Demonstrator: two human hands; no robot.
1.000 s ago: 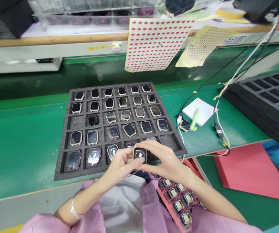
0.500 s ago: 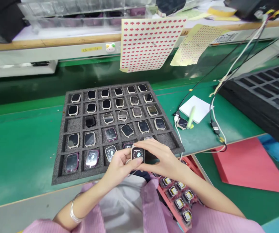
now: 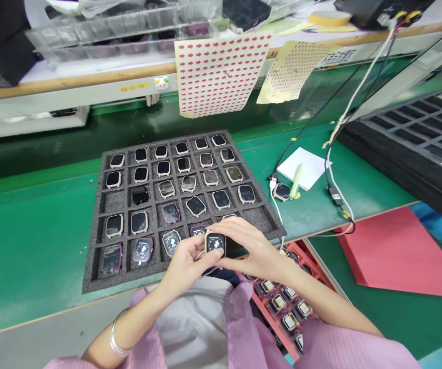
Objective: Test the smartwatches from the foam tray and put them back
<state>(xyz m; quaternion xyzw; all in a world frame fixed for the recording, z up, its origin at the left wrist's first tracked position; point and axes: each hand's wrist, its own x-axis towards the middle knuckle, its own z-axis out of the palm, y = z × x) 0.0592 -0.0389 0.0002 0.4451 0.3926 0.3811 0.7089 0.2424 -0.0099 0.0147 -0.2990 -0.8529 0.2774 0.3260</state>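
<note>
A smartwatch (image 3: 215,242) with a pale case and a lit dark screen sits between my two hands, above the near edge of the foam tray. My left hand (image 3: 188,260) grips its left side, the thumb lying over the lower part of the screen. Fingers of my right hand (image 3: 249,245) close on the watch's top and right edges. A thin white cable runs beneath the left hand, and where it ends is hidden. The grey foam tray (image 3: 113,199) holds several rows of watch bodies without straps; a purple-cased watch (image 3: 143,251) there has its screen lit.
Right of the tray lie a white pad (image 3: 311,165), a light green pen (image 3: 296,180) and another watch (image 3: 281,191) beside cable plugs. A red tray (image 3: 261,307) of parts is under the bench edge at my lap. Black foam (image 3: 382,148) stands far right; arrow-printed sheets (image 3: 221,77) hang from the shelf.
My view has shifted slightly, so the bench things appear a little further left. Both hands keep the same hold on the smartwatch, and its screen stays lit.
</note>
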